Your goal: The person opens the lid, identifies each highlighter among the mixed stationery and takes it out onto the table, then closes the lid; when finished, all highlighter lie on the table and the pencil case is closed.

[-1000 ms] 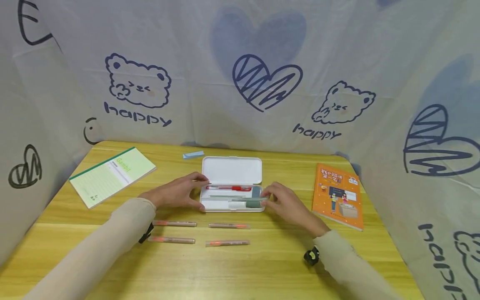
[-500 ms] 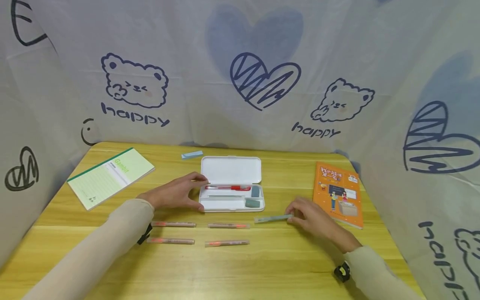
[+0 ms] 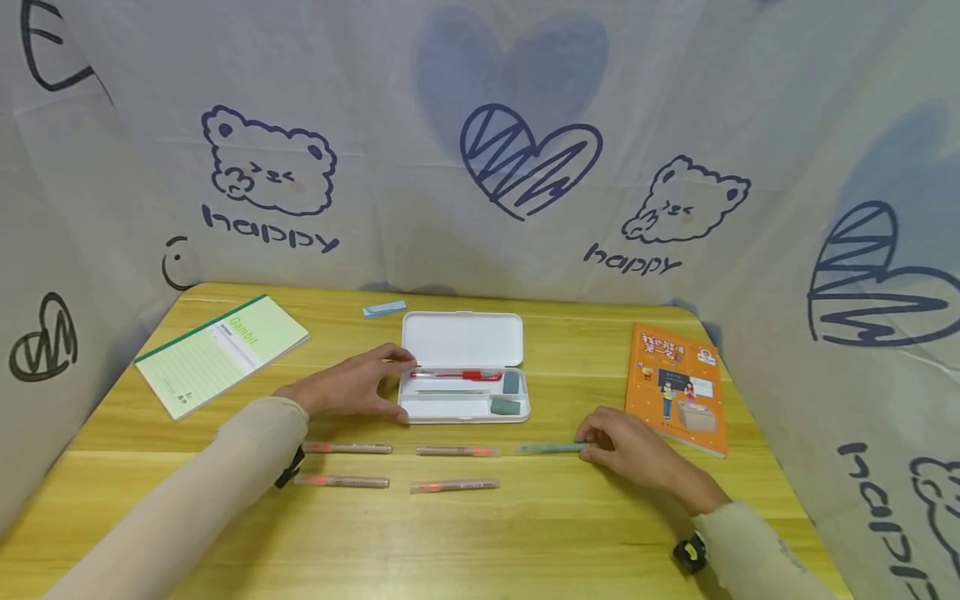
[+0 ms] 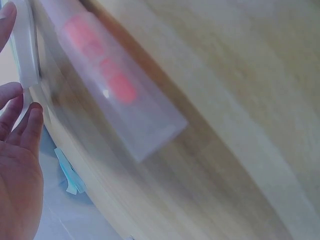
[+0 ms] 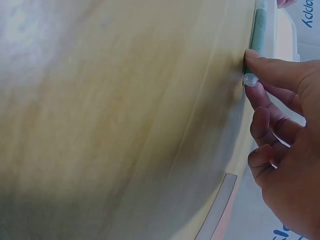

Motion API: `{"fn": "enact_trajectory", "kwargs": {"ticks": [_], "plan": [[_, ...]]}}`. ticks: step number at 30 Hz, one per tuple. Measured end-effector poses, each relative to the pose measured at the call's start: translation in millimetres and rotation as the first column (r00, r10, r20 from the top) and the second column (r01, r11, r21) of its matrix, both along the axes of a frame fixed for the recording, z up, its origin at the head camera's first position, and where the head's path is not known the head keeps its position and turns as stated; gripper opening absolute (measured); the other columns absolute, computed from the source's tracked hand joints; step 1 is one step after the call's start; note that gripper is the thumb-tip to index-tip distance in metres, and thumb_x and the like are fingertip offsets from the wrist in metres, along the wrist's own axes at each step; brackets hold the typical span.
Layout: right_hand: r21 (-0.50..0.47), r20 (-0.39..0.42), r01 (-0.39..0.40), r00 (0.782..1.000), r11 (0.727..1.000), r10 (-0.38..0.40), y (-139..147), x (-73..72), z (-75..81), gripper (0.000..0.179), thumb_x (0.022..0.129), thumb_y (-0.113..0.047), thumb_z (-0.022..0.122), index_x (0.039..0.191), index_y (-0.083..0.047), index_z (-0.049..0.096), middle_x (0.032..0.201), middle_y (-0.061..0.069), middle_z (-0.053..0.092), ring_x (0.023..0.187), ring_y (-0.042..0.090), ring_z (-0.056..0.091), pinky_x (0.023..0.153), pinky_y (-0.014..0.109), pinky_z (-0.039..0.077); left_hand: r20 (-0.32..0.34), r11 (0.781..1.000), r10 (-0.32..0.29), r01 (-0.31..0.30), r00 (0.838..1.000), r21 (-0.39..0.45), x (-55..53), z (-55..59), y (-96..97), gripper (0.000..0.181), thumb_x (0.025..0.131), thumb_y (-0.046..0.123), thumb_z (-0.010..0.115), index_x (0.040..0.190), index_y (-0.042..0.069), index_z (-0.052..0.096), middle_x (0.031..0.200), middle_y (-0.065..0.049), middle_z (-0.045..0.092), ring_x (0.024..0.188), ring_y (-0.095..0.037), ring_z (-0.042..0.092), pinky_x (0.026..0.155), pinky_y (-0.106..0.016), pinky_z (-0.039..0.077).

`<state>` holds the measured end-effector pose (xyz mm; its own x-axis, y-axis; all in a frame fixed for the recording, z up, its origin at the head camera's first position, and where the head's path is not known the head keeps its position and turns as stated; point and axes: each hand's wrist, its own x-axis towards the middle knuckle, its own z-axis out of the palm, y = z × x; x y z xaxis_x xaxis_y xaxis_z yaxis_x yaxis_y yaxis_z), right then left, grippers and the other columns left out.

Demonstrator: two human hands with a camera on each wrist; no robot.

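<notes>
A white pencil case lies open on the table, its lid tipped back. My left hand grips the case's left end, thumb at the front corner and fingers at the back. Inside are a red gel pen, a thin stick and two grey-green blocks like erasers. To the right of the case's front, my right hand pinches the end of a grey-green highlighter-like pen, which lies level at the table surface; in the right wrist view, thumb and forefinger hold its clear tip.
Several clear-capped pens with orange-red parts, such as one highlighter, lie in two rows before the case. A green notebook is at left, an orange book at right. A blue strip lies behind; a printed curtain encloses the table.
My right hand has taken the grey-green pen out of the case, carried it right and towards me, and lowered it to the table. The left hand stays at the case.
</notes>
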<state>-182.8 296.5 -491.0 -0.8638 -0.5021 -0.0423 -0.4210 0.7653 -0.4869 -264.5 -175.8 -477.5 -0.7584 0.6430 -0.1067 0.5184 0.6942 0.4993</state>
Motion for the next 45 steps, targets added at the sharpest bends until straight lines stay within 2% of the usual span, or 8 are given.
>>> {"fn": "enact_trajectory", "kwargs": {"ticks": [7, 12, 15, 21, 26, 30, 37, 45], "plan": [[-0.002, 0.000, -0.004, 1.000, 1.000, 0.004, 0, -0.6, 0.4, 0.013, 0.099, -0.023, 0.082, 0.109, -0.022, 0.075, 0.099, -0.012, 0.066, 0.085, 0.000, 0.056, 0.074, 0.025, 0.053, 0.000, 1.000, 0.002, -0.002, 1.000, 0.004, 0.1, -0.4, -0.9, 0.097, 0.089, 0.057, 0.087, 0.163, 0.006, 0.050, 0.164, -0.012, 0.045, 0.148, -0.034, 0.049, 0.128, -0.057, 0.040], [0.003, -0.009, 0.005, 1.000, 1.000, -0.005, -3, -2.3, 3.9, 0.016, 0.100, -0.034, 0.081, 0.111, -0.023, 0.076, 0.101, -0.012, 0.067, 0.088, 0.004, 0.058, 0.077, 0.026, 0.053, 0.005, 1.000, 0.003, -0.004, 1.000, 0.008, 1.7, 1.4, -0.3, 0.096, 0.089, 0.055, 0.088, 0.162, 0.005, 0.051, 0.163, -0.013, 0.046, 0.147, -0.034, 0.050, 0.128, -0.057, 0.040], [-0.011, -0.031, 0.015, 0.999, 1.000, -0.015, -9, -6.5, 8.5, 0.017, 0.102, -0.035, 0.079, 0.113, -0.022, 0.077, 0.104, -0.011, 0.069, 0.090, 0.007, 0.060, 0.079, 0.028, 0.054, 0.005, 1.000, 0.006, -0.006, 1.000, 0.007, 2.4, 1.8, -0.2, 0.096, 0.089, 0.055, 0.088, 0.162, 0.005, 0.052, 0.163, -0.013, 0.046, 0.147, -0.034, 0.050, 0.127, -0.057, 0.040], [-0.026, -0.042, 0.027, 0.999, 0.999, -0.028, -37, -24.1, 23.1, 0.018, 0.106, -0.031, 0.074, 0.119, -0.019, 0.077, 0.111, -0.009, 0.072, 0.093, 0.008, 0.060, 0.082, 0.030, 0.054, 0.001, 1.000, 0.013, -0.013, 1.000, -0.006, 2.1, 0.3, 0.1, 0.096, 0.088, 0.056, 0.088, 0.162, 0.007, 0.052, 0.163, -0.011, 0.046, 0.146, -0.033, 0.050, 0.128, -0.057, 0.040], [-0.025, -0.055, -0.015, 0.998, 1.000, 0.014, -69, -43.3, 32.0, 0.020, 0.107, -0.028, 0.072, 0.121, -0.014, 0.077, 0.109, -0.005, 0.074, 0.092, 0.011, 0.060, 0.082, 0.032, 0.053, 0.004, 1.000, 0.014, -0.014, 1.000, 0.000, 2.0, 0.1, -0.2, 0.096, 0.088, 0.055, 0.089, 0.162, 0.007, 0.052, 0.163, -0.011, 0.046, 0.147, -0.034, 0.050, 0.128, -0.057, 0.040], [-0.025, -0.043, -0.055, 0.998, 0.998, 0.054, -94, -57.3, 32.0, 0.022, 0.109, -0.026, 0.070, 0.124, -0.012, 0.078, 0.112, -0.001, 0.075, 0.094, 0.014, 0.061, 0.086, 0.036, 0.055, 0.002, 1.000, 0.006, -0.006, 1.000, 0.007, 1.9, 0.4, -0.7, 0.096, 0.089, 0.055, 0.088, 0.162, 0.005, 0.052, 0.163, -0.012, 0.046, 0.147, -0.034, 0.050, 0.128, -0.057, 0.040], [0.045, -0.009, -0.096, 0.995, 0.994, 0.097, -132, -75.4, 25.7, 0.028, 0.111, -0.031, 0.067, 0.129, -0.012, 0.077, 0.121, 0.002, 0.074, 0.112, 0.020, 0.065, 0.107, 0.045, 0.056, 0.004, 1.000, 0.012, -0.012, 1.000, -0.003, 0.7, 0.8, -1.6, 0.096, 0.089, 0.056, 0.088, 0.162, 0.006, 0.051, 0.163, -0.012, 0.046, 0.148, -0.034, 0.049, 0.128, -0.058, 0.039], [0.107, 0.015, -0.152, 0.988, 0.982, 0.152, -148, -85.1, 21.8, 0.022, 0.111, -0.023, 0.066, 0.121, -0.008, 0.079, 0.112, 0.005, 0.075, 0.098, 0.019, 0.064, 0.094, 0.041, 0.057, 0.000, 1.000, 0.000, 0.000, 1.000, -0.003, -0.8, -0.3, -0.7, 0.097, 0.089, 0.058, 0.087, 0.163, 0.006, 0.051, 0.164, -0.012, 0.046, 0.149, -0.034, 0.049, 0.129, -0.057, 0.039]]}}
